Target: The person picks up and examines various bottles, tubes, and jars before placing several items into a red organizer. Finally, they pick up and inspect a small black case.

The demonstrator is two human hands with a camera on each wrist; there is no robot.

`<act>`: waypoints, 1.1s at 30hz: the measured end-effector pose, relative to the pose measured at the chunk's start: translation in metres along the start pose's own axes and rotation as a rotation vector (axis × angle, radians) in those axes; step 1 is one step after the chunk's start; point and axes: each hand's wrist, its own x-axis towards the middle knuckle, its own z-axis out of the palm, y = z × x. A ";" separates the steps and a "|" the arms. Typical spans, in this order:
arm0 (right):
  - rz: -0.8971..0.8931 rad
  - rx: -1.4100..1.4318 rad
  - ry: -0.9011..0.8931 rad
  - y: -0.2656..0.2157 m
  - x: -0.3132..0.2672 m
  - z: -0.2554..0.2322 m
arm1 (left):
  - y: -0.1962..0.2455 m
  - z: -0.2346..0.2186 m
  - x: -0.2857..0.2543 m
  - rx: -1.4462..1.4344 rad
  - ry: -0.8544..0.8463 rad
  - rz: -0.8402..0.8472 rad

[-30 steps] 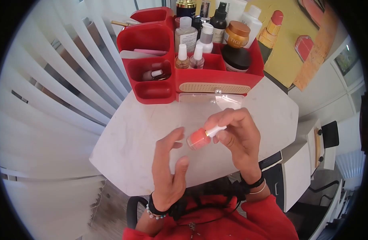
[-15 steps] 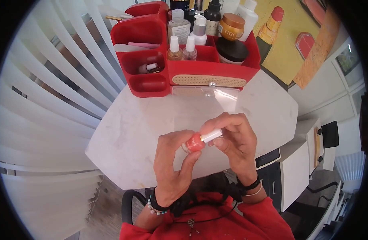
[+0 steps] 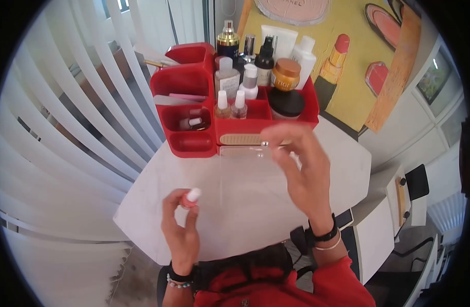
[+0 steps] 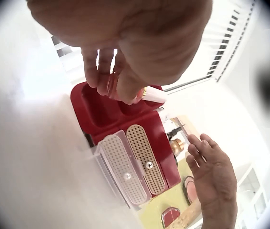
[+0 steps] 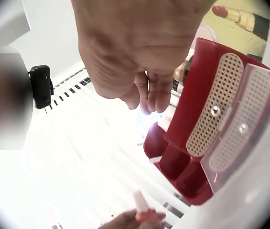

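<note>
A small pink-red nail polish bottle with a white cap (image 3: 194, 194) is pinched between the thumb and fingers of the left hand (image 3: 181, 233), above the left part of the table. The left wrist view shows the fingers round the bottle's body, with its white cap (image 4: 155, 94) sticking out. Held up in front of the organizer's drawers, the right hand (image 3: 305, 171) has relaxed, slightly bent fingers and holds nothing. In the right wrist view its fingers (image 5: 151, 98) hang beside the red organizer (image 5: 190, 105).
A red organizer (image 3: 190, 146) with bottles, jars and two clear polish bottles stands at the back of the white table (image 3: 245, 220). A clear drawer (image 3: 240, 158) juts out below its front. White blinds (image 3: 81, 153) hang at the left; a painting (image 3: 357, 66) leans behind.
The left hand has moved left and away from the right hand with the bottle. The right hand has let go of the cap and moved up toward the organizer. The head view has shifted.
</note>
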 end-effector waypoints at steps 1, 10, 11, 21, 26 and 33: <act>-0.026 -0.088 0.030 -0.004 0.019 -0.002 | -0.006 -0.002 0.007 0.020 0.075 -0.017; -0.111 -0.374 -0.023 0.016 0.090 0.041 | -0.057 -0.016 0.034 0.158 0.151 -0.088; -0.127 -0.413 -0.050 0.017 0.091 0.043 | -0.060 -0.016 0.035 0.128 0.137 -0.106; -0.154 -0.419 -0.064 0.029 0.089 0.045 | -0.077 -0.010 0.045 0.262 0.118 -0.107; -0.120 -0.144 0.305 0.000 0.054 0.028 | -0.048 -0.013 0.025 0.315 0.323 0.018; 0.110 0.441 0.110 -0.007 -0.025 0.028 | 0.010 -0.017 0.000 -0.001 0.150 0.217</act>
